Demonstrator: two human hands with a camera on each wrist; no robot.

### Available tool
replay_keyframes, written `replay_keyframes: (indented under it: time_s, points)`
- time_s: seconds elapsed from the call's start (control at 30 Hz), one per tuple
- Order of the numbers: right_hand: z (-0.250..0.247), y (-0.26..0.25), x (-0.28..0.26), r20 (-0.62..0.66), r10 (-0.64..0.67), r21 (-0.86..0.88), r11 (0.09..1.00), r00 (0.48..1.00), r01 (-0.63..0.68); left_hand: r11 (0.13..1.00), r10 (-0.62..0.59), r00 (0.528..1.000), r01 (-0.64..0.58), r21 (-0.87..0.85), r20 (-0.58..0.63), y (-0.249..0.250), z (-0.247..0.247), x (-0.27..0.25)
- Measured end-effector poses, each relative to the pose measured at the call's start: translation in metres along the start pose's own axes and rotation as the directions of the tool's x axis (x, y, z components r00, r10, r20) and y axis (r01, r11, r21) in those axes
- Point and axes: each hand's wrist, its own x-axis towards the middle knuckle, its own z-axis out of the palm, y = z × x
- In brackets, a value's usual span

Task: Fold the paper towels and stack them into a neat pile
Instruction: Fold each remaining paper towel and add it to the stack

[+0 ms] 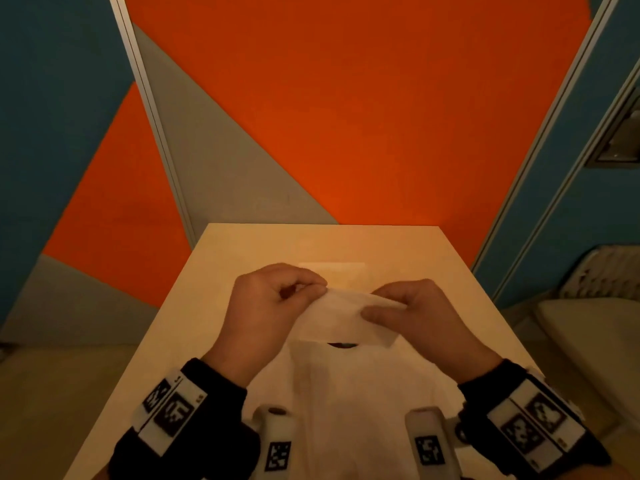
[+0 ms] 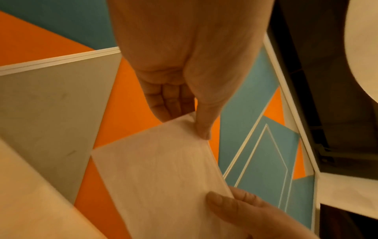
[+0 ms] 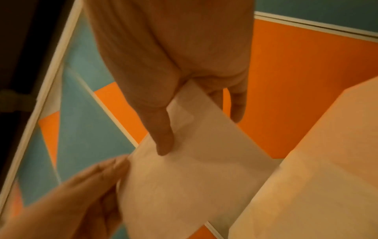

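Note:
Both hands hold a white paper towel (image 1: 341,315) in the air above the pale table (image 1: 214,306). My left hand (image 1: 320,289) pinches its left top corner between thumb and fingers. My right hand (image 1: 374,303) pinches the right end, thumb on top. In the left wrist view the left hand (image 2: 188,119) grips the corner of the paper towel (image 2: 159,177). In the right wrist view the right hand (image 3: 200,127) holds the paper towel (image 3: 194,177) with the thumb across it. A larger white sheet (image 1: 349,403) spreads below, toward me; I cannot tell whether it is joined. A faint pale rectangle (image 1: 332,271) lies on the table beyond the hands.
Orange, grey and blue partition walls (image 1: 346,116) stand close behind the table's far edge. A white chair (image 1: 588,323) sits to the right of the table. Floor shows on the left (image 1: 52,393).

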Motion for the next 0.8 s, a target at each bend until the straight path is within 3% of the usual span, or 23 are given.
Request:
replay_keyframes:
  time_s: [0.13, 0.23, 0.37, 0.5, 0.67, 0.8]
  points:
    - [-0.016, -0.006, -0.001, -0.051, 0.125, 0.421, 0.902, 0.991, -0.092, 0.919, -0.251, 0.966, 0.217, -0.329, -0.065, 0.000, 0.001, -0.004]
    - [-0.024, -0.011, 0.006, -0.103, 0.166, 0.493, 0.865, 0.981, -0.095, 0.832, -0.339, 0.941, 0.298, -0.468, -0.003, -0.001, 0.004, -0.009]
    - [-0.032, -0.023, 0.015, -0.122, 0.131, 0.428, 0.901, 0.984, -0.067, 0.842, -0.245, 0.940, 0.328, -0.429, 0.237, -0.001, 0.003, -0.016]
    - [-0.032, -0.039, 0.024, 0.069, 0.055, 0.243, 0.967, 0.996, -0.070, 0.871, -0.123, 0.876, 0.320, -0.372, 0.466, 0.008, 0.002, -0.018]
    - [-0.023, -0.046, 0.032, 0.258, 0.035, 0.150, 0.986, 0.966, -0.076, 0.828, -0.123, 0.891, 0.334, -0.451, 0.436, 0.012, 0.012, -0.015]
    - [-0.015, -0.032, 0.033, 0.215, 0.062, 0.172, 0.980, 0.975, -0.100, 0.782, -0.231, 0.909, 0.385, -0.490, 0.346, -0.001, 0.016, -0.018]
